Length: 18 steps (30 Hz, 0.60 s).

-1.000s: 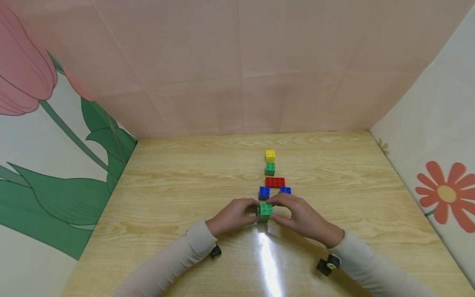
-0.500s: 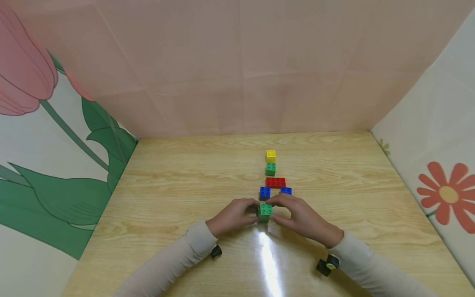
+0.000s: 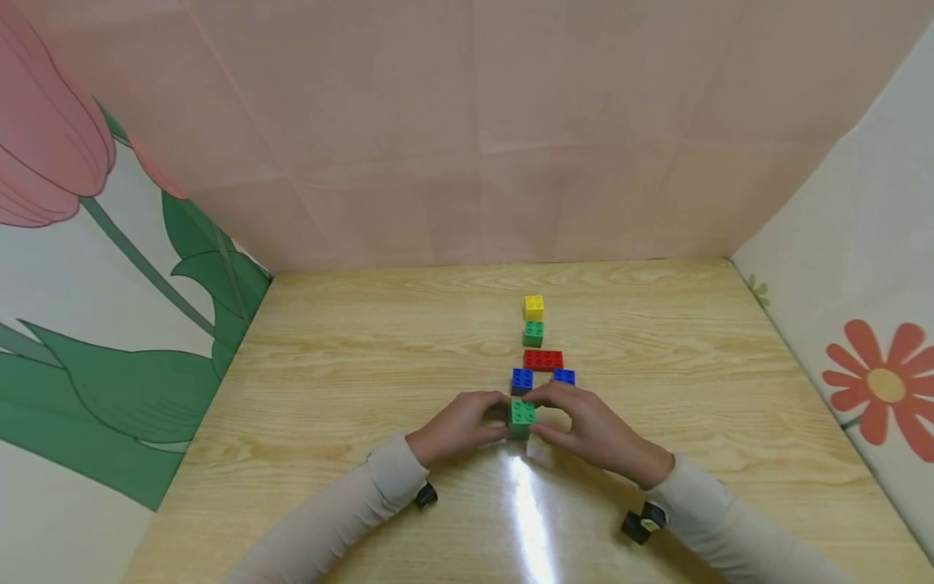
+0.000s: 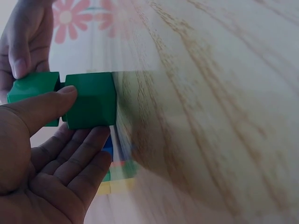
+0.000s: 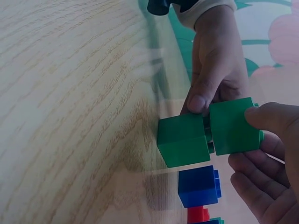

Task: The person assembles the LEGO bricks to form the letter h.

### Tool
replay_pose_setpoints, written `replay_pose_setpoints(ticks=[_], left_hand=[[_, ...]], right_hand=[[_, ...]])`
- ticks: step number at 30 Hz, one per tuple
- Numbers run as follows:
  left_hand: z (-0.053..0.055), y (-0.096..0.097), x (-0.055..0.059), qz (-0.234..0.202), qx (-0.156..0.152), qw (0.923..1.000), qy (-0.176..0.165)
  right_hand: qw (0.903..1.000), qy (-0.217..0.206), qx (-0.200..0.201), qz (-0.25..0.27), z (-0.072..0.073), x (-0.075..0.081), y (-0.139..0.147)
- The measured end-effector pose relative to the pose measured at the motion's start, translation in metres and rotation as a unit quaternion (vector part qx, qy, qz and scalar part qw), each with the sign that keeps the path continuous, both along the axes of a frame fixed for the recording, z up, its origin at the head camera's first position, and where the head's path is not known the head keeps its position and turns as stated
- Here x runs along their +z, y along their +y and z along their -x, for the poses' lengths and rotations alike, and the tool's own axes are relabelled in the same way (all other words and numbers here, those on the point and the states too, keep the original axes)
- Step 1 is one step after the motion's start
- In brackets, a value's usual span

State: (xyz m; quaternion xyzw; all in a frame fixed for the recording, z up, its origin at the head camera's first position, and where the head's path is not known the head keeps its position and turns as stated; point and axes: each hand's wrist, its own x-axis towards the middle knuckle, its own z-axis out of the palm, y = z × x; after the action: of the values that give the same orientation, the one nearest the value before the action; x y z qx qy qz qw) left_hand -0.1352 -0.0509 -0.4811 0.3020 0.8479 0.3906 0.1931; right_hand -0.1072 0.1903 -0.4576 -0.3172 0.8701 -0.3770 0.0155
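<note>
In front of me two green building bricks stand one over the other, a narrow gap with studs showing between them in both wrist views. My left hand (image 3: 463,418) grips the lower green brick (image 5: 183,141), which sits at the tabletop, with thumb on one side and fingers on the other. From the right, my right hand (image 3: 604,426) pinches the upper green brick (image 3: 522,412) between thumb and fingers. That upper brick looks slightly tilted against the lower one in the right wrist view. Just behind them is a blue brick (image 3: 521,380).
A second blue brick (image 3: 564,377), partly hidden by my right hand, stands beside the first. Farther back lie a long red brick (image 3: 543,360), another green brick (image 3: 533,333) and a yellow brick (image 3: 534,307). A pink wall sheet (image 3: 467,162) rises behind the wooden table (image 3: 350,341).
</note>
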Motion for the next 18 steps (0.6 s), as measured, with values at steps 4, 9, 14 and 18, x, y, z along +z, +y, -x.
replay_pose_setpoints(ticks=[4, 9, 14, 18], left_hand=[[0.0006, -0.0001, -0.0012, 0.002, 0.001, 1.0, 0.002], [0.0013, -0.0003, -0.0021, -0.001, 0.0, 1.0, 0.002], [0.0011, -0.0003, -0.0012, -0.007, -0.002, 1.0, 0.002], [0.0009, -0.0006, -0.0011, -0.008, -0.001, 1.0, -0.003]], right_hand=[[1.0, -0.003, 0.0, -0.002, 0.0005, 0.0002, -0.0006], [1.0, -0.004, -0.003, -0.005, 0.001, -0.0003, -0.0013], [1.0, -0.003, -0.005, -0.004, 0.0008, -0.0003, -0.0018], [1.0, -0.002, -0.004, -0.002, 0.0006, -0.0001, -0.002]])
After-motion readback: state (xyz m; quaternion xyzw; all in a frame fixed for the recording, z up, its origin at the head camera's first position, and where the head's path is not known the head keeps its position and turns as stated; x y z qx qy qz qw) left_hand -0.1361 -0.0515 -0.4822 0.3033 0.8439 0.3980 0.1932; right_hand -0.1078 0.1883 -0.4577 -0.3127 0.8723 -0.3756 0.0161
